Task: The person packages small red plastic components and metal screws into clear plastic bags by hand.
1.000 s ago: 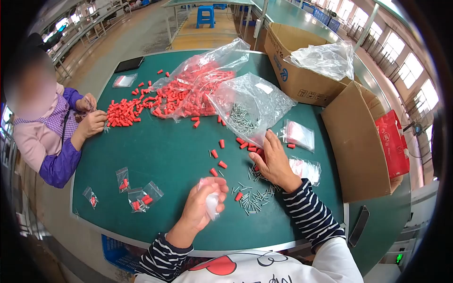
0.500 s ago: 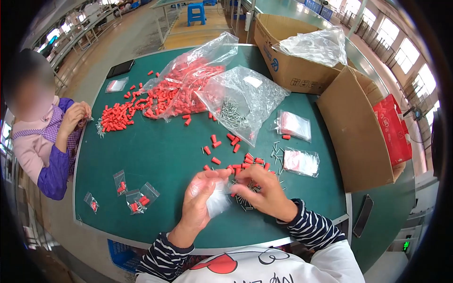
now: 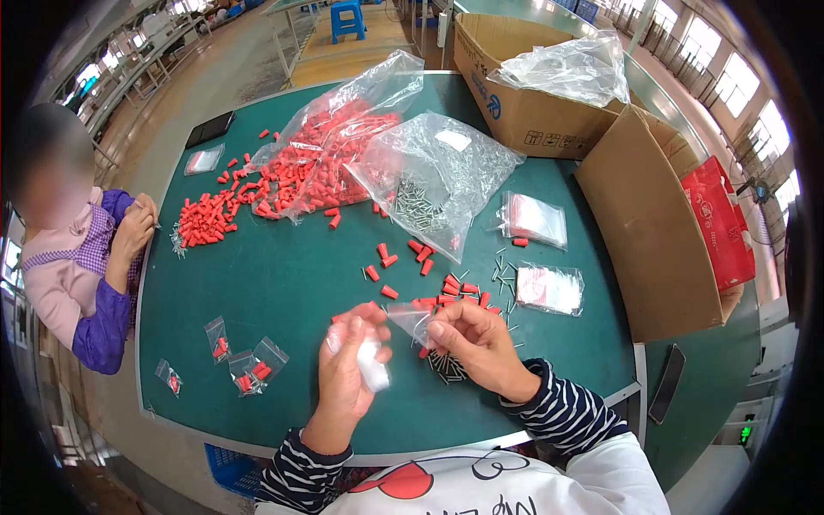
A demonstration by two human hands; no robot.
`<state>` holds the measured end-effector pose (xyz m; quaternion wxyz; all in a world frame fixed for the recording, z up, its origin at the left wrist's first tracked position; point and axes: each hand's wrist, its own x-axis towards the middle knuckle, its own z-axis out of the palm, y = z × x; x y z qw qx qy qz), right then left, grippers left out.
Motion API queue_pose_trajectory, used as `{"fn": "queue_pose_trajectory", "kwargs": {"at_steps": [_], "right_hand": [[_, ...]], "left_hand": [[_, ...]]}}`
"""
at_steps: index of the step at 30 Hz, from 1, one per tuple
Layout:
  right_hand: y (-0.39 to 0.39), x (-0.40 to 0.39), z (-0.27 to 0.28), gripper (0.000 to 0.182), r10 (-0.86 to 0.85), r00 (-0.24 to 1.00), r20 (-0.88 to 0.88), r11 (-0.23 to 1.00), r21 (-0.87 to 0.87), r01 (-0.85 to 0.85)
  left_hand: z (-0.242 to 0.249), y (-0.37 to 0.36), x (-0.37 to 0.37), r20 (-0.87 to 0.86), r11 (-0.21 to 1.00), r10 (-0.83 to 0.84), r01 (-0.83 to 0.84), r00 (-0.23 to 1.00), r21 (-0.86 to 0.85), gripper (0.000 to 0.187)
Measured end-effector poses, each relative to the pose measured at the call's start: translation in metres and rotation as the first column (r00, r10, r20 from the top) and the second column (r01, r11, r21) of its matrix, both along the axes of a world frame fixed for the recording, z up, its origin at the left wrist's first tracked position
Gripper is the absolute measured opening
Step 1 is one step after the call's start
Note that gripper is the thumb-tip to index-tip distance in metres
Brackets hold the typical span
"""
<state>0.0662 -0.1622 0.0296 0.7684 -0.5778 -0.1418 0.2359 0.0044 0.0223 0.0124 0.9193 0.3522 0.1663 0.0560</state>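
My left hand is closed around a stack of small clear plastic bags, somewhat smeared by motion. Between the thumb and fingers of my right hand is one small zip bag, held up apart from the stack. It looks flat, with nothing visible inside. Beneath and beyond my right hand lie a pile of screws and loose red plastic plugs. To the left, filled zip bags containing red plugs and screws rest on the green table.
Farther back are a large bag of red plugs and a clear bag of screws. Packs of zip bags lie at right, beside open cardboard boxes. A co-worker handles something small at the left edge.
My hands have moved apart. The small bag in my right hand has come away from the stack, while my left hand has shifted left with the stack.
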Motion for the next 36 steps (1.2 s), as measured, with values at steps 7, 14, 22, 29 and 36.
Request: {"fn": "queue_pose_trajectory", "kwargs": {"at_steps": [7,14,22,29,36], "right_hand": [[-0.003,0.0,0.012,0.018,0.188,0.949,-0.252,0.982,0.047,-0.182],[0.0,-0.006,-0.004,0.016,0.11,0.981,-0.157,0.994,0.046,-0.104],[0.005,-0.003,0.007,0.023,-0.031,0.986,0.162,0.999,-0.017,0.034],[-0.005,0.0,-0.003,0.014,0.073,0.978,0.196,0.983,-0.181,-0.037],[-0.005,0.0,-0.001,0.012,0.077,0.948,0.309,0.969,-0.246,0.001]], "left_hand": [[0.008,-0.006,-0.003,-0.035,0.947,-0.321,0.321,0.946,-0.008,0.061],[0.005,-0.006,-0.006,-0.081,0.983,-0.105,0.116,0.991,0.142,0.021],[0.005,-0.005,-0.007,-0.052,0.91,-0.119,0.13,0.992,0.393,0.02],[0.013,-0.007,-0.007,-0.011,0.779,-0.167,0.139,0.986,0.611,0.021],[0.008,-0.004,-0.005,0.129,0.5,-0.182,-0.021,0.975,0.866,0.009]]}}
